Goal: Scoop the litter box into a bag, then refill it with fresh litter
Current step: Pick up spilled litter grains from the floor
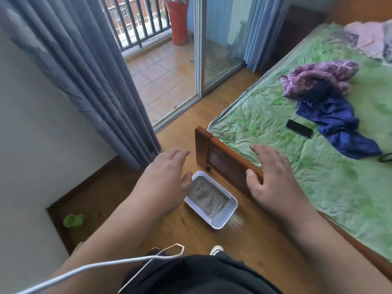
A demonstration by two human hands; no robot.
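Both hands out front, apart, fingers loose, holding nothing. Left hand (167,177), right hand (273,177). Litter box (210,199) on the floor (244,247) below and between them, grey litter inside, scoop (224,212) at its near end. Bed (318,166) under the right hand.

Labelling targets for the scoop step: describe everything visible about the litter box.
The litter box is a white, plastic-looking rectangular tray with rounded corners and an open top. It lies flat on the wooden floor, close beside the bed's footboard. Grey granular litter with an uneven surface fills most of it. A slotted white piece, perhaps a scoop, lies across its near end. The left hand covers its far-left rim in view; contact cannot be told.
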